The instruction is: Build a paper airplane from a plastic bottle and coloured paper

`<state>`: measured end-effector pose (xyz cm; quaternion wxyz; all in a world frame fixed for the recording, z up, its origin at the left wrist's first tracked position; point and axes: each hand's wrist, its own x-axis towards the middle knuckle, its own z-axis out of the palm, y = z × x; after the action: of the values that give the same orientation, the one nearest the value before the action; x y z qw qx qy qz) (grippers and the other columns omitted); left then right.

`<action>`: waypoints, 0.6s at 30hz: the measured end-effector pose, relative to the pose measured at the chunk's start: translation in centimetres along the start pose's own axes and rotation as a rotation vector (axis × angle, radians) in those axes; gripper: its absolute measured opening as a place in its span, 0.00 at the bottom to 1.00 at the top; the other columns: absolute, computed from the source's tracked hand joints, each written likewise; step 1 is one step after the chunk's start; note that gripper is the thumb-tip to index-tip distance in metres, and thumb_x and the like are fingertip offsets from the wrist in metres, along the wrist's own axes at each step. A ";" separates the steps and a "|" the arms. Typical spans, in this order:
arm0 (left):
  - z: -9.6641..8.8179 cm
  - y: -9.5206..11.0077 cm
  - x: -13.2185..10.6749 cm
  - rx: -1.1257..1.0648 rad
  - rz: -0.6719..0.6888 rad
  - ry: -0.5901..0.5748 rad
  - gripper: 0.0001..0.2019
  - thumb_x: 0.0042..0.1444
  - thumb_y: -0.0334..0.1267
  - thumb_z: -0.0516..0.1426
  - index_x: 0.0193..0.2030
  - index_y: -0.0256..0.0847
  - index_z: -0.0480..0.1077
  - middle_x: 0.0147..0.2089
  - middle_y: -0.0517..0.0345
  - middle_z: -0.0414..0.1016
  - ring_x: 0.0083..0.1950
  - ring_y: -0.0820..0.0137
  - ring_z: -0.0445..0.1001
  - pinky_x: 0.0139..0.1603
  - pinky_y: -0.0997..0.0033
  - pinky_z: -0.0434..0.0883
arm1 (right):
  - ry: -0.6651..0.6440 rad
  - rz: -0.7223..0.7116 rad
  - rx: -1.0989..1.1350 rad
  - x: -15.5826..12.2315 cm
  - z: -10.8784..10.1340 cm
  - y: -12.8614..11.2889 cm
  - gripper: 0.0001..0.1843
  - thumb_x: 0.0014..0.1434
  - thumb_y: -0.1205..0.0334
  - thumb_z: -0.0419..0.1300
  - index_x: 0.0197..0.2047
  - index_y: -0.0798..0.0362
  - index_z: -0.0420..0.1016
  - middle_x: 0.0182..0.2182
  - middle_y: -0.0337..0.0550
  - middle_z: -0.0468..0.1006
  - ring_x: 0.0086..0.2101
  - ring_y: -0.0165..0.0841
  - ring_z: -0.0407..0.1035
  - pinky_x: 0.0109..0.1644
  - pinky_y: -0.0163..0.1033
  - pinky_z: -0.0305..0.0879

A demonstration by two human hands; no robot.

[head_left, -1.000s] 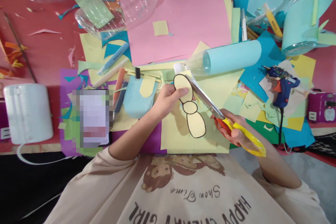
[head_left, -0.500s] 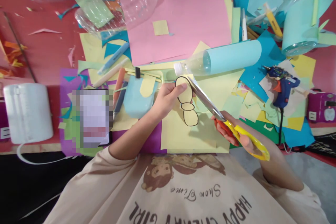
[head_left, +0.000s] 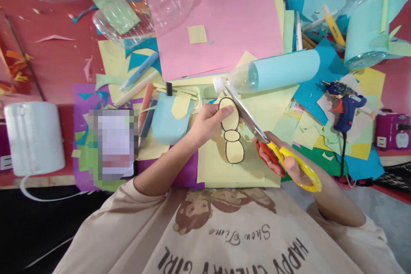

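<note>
Between the thumb and fingers of my left hand (head_left: 210,122) is a pale yellow paper cutout (head_left: 235,152), gripped at its upper lobe. Black outlines mark its three rounded sections, with a small oval in the middle. My right hand (head_left: 279,158) holds scissors (head_left: 248,120) with one yellow and one red handle. Their blades lie along the right edge of the cutout's upper lobe, tips pointing up and left near the white bottle cap. Beneath both hands lies a pale yellow sheet (head_left: 212,171).
A clear bottle wrapped in light blue paper (head_left: 285,68) lies just beyond the scissors. To the right is a blue glue gun (head_left: 345,111) among paper scraps. A phone (head_left: 117,143), a light blue pouch (head_left: 170,120) and markers (head_left: 139,70) are on the left. Pink sheets (head_left: 221,13) lie at the back.
The cutout has shifted slightly down and right with my left hand. My right hand and the scissors have moved a little left, and the blades look closer together.
</note>
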<state>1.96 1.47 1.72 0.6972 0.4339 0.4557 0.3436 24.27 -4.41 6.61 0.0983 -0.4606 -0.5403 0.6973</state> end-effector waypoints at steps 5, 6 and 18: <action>0.1 0.2 -0.1 0.073 -0.023 0.050 0.20 0.52 0.52 0.58 0.19 0.38 0.69 0.19 0.58 0.73 0.22 0.73 0.70 0.21 0.74 0.67 | 0.020 -0.005 0.043 0.1 0.0 -0.5 0.42 0.48 0.19 0.45 0.47 0.50 0.62 0.26 0.37 0.61 0.23 0.29 0.53 0.27 0.39 0.55; 0.1 0.2 -0.1 0.078 -0.027 0.056 0.20 0.52 0.52 0.58 0.19 0.38 0.69 0.20 0.58 0.73 0.21 0.73 0.69 0.21 0.74 0.67 | 0.017 0.000 0.037 0.0 0.0 -0.5 0.42 0.50 0.21 0.45 0.48 0.49 0.62 0.28 0.38 0.62 0.24 0.30 0.53 0.27 0.39 0.56; -0.1 0.2 -0.1 -0.024 -0.050 -0.029 0.18 0.53 0.48 0.58 0.20 0.37 0.72 0.20 0.57 0.75 0.22 0.72 0.73 0.24 0.75 0.71 | 0.058 0.012 0.113 -0.2 0.2 0.0 0.48 0.46 0.19 0.48 0.54 0.51 0.63 0.24 0.33 0.59 0.21 0.27 0.48 0.24 0.37 0.48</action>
<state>1.78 1.54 1.93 0.7172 0.4188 0.4523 0.3251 24.20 -4.67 6.75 0.1357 -0.4776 -0.4945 0.7134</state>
